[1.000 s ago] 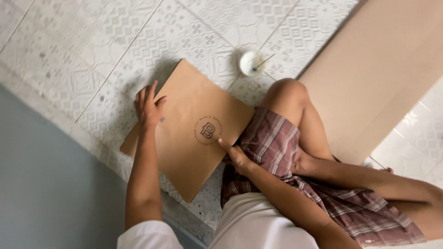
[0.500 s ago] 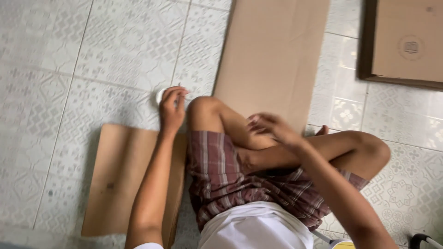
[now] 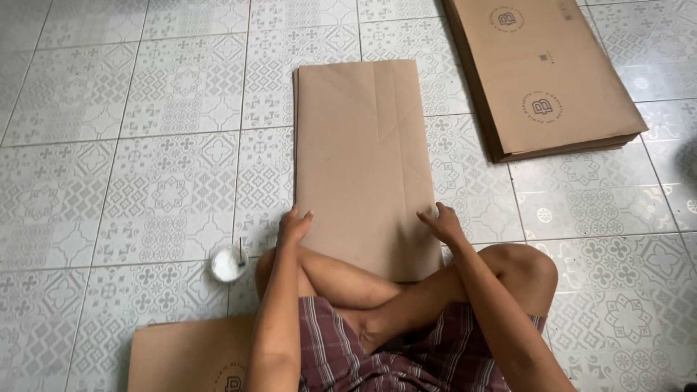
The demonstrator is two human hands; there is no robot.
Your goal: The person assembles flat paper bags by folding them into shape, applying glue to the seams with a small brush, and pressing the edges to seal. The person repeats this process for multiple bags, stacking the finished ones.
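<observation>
A long plain brown cardboard sheet (image 3: 363, 160) lies flat on the tiled floor in front of my crossed legs. My left hand (image 3: 294, 223) rests on its near left edge, fingers curled over the border. On the near right edge sits my right hand (image 3: 440, 222), fingers spread on the card. Fold creases run along the sheet. Its near end is hidden behind my shins.
A stack of flat printed cardboard sheets (image 3: 544, 72) lies at the far right. A small white dish with a stick in it (image 3: 228, 263) stands by my left knee. Another cardboard piece (image 3: 189, 356) lies at the lower left. Patterned floor tiles (image 3: 109, 145) surround everything.
My view swung from the piece at my left to the sheet ahead. The left hand left the white dish, and both hands came down onto the plain sheet's near edges.
</observation>
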